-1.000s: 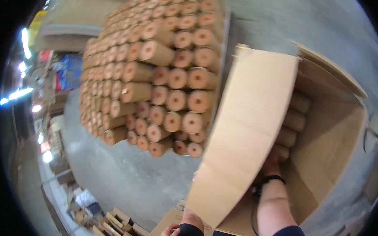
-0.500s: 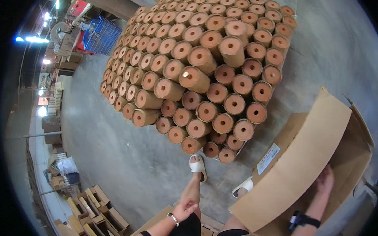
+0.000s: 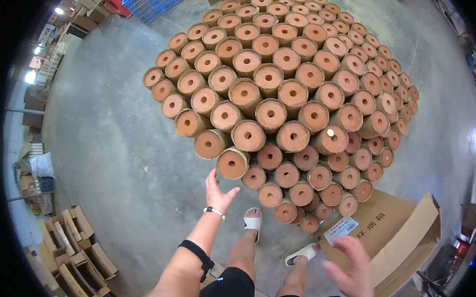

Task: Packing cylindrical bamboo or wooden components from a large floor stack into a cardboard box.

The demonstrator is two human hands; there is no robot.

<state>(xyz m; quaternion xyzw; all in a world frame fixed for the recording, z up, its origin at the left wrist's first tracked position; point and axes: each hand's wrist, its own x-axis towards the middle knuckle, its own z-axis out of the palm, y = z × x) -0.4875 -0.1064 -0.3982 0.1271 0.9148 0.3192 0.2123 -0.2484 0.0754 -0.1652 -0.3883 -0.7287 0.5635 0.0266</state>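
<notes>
A large stack of brown paper-wrapped cylinders point(image 3: 270, 114) stands in front of me, each with a reddish clay-like end and a hole in its middle. My left hand point(image 3: 218, 194) is open just short of the nearest corner cylinder point(image 3: 232, 163), thumb and fingers apart. It appears empty, and I cannot tell whether a fingertip touches the cylinder. Lower right, my right hand point(image 3: 351, 270) is raised with its fingers apart and nothing in it. Behind that hand sits a cardboard box point(image 3: 383, 221) with a white label point(image 3: 342, 229), its flaps spread. A small pale round piece point(image 3: 330, 133) lies on one cylinder's end.
Several narrow cardboard boxes point(image 3: 74, 247) stand on the floor at lower left. A blue crate point(image 3: 151, 1) is at the far upper left. My sandalled feet point(image 3: 252, 226) are on the grey concrete floor point(image 3: 116, 143) between the stack and me.
My right hand has come out of the cardboard box and is now in front of it. My left hand has reached forward to the stack's near corner and opened. The view has shifted.
</notes>
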